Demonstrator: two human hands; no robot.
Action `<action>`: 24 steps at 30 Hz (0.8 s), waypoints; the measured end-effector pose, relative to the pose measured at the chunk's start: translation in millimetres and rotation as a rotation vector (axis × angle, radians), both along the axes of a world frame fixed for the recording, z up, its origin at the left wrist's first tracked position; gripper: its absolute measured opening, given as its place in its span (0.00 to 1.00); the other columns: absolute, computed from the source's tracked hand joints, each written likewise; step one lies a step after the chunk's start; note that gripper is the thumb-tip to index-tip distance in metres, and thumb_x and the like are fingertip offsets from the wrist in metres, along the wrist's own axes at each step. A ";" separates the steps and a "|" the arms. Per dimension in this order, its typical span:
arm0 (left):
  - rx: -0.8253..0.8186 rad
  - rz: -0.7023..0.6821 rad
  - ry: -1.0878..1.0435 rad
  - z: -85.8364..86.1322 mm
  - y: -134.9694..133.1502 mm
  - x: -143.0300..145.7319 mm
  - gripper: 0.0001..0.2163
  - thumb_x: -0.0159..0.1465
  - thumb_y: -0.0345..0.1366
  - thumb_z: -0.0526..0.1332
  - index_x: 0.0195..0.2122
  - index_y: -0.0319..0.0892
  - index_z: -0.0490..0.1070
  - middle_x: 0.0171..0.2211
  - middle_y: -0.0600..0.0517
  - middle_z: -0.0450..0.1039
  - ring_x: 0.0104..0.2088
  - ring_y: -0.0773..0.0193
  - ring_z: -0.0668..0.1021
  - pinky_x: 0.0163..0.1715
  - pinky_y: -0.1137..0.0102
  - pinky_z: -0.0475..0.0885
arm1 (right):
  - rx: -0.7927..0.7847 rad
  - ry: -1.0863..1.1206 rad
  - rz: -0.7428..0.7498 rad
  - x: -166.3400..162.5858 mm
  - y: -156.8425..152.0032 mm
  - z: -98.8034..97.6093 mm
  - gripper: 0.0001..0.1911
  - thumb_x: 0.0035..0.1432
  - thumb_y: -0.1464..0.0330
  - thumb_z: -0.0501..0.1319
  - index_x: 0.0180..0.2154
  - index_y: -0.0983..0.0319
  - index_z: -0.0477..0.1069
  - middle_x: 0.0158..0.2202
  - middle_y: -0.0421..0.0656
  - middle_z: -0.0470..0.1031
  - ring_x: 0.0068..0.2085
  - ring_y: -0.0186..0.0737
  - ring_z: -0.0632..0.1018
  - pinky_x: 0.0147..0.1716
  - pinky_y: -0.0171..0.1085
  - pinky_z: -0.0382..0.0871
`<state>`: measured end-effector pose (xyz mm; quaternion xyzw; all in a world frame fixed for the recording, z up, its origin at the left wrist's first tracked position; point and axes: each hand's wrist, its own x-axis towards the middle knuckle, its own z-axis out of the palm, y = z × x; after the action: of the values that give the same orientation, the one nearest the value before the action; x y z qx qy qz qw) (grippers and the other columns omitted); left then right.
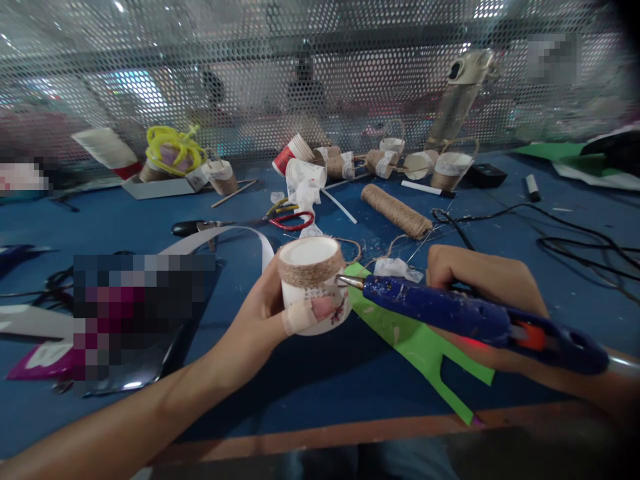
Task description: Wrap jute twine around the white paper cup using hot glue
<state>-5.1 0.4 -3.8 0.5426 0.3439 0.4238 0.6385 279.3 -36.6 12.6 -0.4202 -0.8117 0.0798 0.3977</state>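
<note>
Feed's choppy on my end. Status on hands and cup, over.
Left hand gripping twine-wrapped cup, fingers on its side. Right hand holding blue glue gun, nozzle at the twine band. Nothing between; green paper lies beneath.

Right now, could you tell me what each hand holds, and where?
Left hand: the twine-wrapped cup, by its side wall. Right hand: the glue gun, by its handle.

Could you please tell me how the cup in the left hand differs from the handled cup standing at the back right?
The held cup is lifted in the left hand; the handled cup stands on the table. The held cup has twine round its upper end; the handled cup has it lower down. Only the handled cup has an arched handle; the held cup has none. Both are white, part-wrapped in twine.
</note>
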 end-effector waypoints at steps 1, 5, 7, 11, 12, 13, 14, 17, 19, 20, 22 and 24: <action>-0.001 0.004 0.001 0.7 -0.4 0.0 0.28 0.58 0.45 0.79 0.60 0.58 0.80 0.54 0.54 0.85 0.55 0.48 0.83 0.53 0.62 0.82 | -0.002 -0.002 0.005 0.7 0.1 0.5 0.13 0.56 0.74 0.63 0.30 0.55 0.59 0.26 0.31 0.66 0.24 0.32 0.67 0.25 0.35 0.59; 0.003 0.004 0.011 2.9 -2.4 0.7 0.27 0.60 0.44 0.78 0.61 0.56 0.79 0.55 0.52 0.85 0.56 0.47 0.84 0.52 0.60 0.83 | -0.012 -0.004 0.010 2.1 0.6 2.3 0.14 0.53 0.75 0.64 0.31 0.55 0.60 0.26 0.32 0.66 0.25 0.32 0.67 0.25 0.36 0.59; 0.022 -0.003 0.005 2.8 -3.1 1.5 0.27 0.60 0.45 0.78 0.61 0.56 0.79 0.56 0.53 0.85 0.57 0.47 0.83 0.53 0.61 0.82 | -0.009 -0.006 0.014 1.9 0.4 1.8 0.14 0.53 0.76 0.64 0.31 0.54 0.59 0.26 0.32 0.66 0.25 0.33 0.68 0.25 0.36 0.59; 0.023 -0.016 -0.003 2.1 -3.2 3.4 0.26 0.60 0.45 0.78 0.60 0.56 0.79 0.57 0.52 0.84 0.58 0.47 0.83 0.55 0.62 0.82 | -0.009 -0.021 0.023 2.1 -0.4 -1.2 0.14 0.54 0.75 0.64 0.31 0.54 0.60 0.26 0.32 0.67 0.25 0.33 0.68 0.24 0.36 0.59; 0.015 -0.020 -0.004 2.1 -3.1 3.5 0.26 0.61 0.44 0.78 0.60 0.56 0.79 0.57 0.52 0.84 0.58 0.47 0.83 0.54 0.62 0.82 | -0.012 -0.024 0.025 2.3 -0.6 -1.6 0.14 0.54 0.75 0.64 0.31 0.54 0.60 0.26 0.32 0.67 0.25 0.33 0.69 0.24 0.36 0.59; 0.010 -0.021 -0.006 2.3 -2.9 3.3 0.26 0.60 0.44 0.78 0.61 0.56 0.79 0.58 0.52 0.83 0.58 0.47 0.83 0.53 0.62 0.82 | -0.016 -0.022 0.025 2.4 -0.6 -1.6 0.14 0.54 0.75 0.64 0.31 0.54 0.60 0.26 0.32 0.67 0.25 0.33 0.69 0.25 0.36 0.59; 0.010 -0.018 -0.007 2.6 -2.8 2.8 0.27 0.60 0.44 0.78 0.61 0.56 0.79 0.57 0.52 0.84 0.57 0.47 0.83 0.52 0.63 0.82 | -0.019 -0.016 0.024 2.5 -0.4 -1.4 0.14 0.54 0.75 0.64 0.31 0.54 0.60 0.26 0.32 0.67 0.25 0.33 0.68 0.25 0.36 0.59; 0.002 -0.004 -0.001 4.3 -2.5 1.5 0.27 0.59 0.45 0.78 0.60 0.56 0.80 0.55 0.52 0.85 0.55 0.48 0.84 0.50 0.64 0.83 | -0.023 -0.003 0.012 2.0 0.9 0.7 0.14 0.53 0.75 0.64 0.31 0.55 0.60 0.26 0.32 0.66 0.25 0.32 0.67 0.25 0.35 0.59; -0.012 -0.005 -0.011 5.7 -2.5 1.5 0.25 0.58 0.45 0.79 0.58 0.56 0.81 0.52 0.53 0.86 0.54 0.49 0.84 0.51 0.63 0.82 | -0.008 0.000 0.003 1.2 2.2 1.9 0.15 0.54 0.76 0.64 0.30 0.55 0.60 0.26 0.32 0.65 0.24 0.31 0.66 0.25 0.35 0.58; -0.021 -0.003 -0.019 6.2 -2.5 1.8 0.25 0.58 0.44 0.79 0.57 0.56 0.81 0.52 0.53 0.86 0.53 0.48 0.84 0.51 0.62 0.82 | 0.001 0.000 -0.002 0.8 2.9 2.2 0.15 0.54 0.75 0.65 0.30 0.55 0.59 0.25 0.32 0.65 0.24 0.31 0.66 0.24 0.35 0.57; -0.039 0.019 -0.031 6.9 -2.5 3.0 0.25 0.55 0.44 0.80 0.55 0.56 0.82 0.50 0.53 0.86 0.53 0.46 0.84 0.51 0.60 0.82 | 0.011 0.003 -0.010 0.1 4.1 2.4 0.15 0.55 0.74 0.66 0.30 0.55 0.59 0.25 0.32 0.65 0.24 0.32 0.66 0.24 0.35 0.57; -0.062 0.047 -0.025 7.2 -2.4 4.2 0.26 0.53 0.45 0.81 0.54 0.54 0.83 0.49 0.51 0.86 0.51 0.44 0.84 0.50 0.57 0.82 | 0.006 0.002 -0.008 -0.2 4.9 2.3 0.15 0.55 0.73 0.67 0.30 0.55 0.59 0.25 0.32 0.65 0.24 0.32 0.66 0.23 0.35 0.56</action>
<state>-0.9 -2.0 3.4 0.5090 0.3615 0.4344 0.6492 279.1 -31.7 14.9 -0.4220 -0.8100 0.0760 0.4001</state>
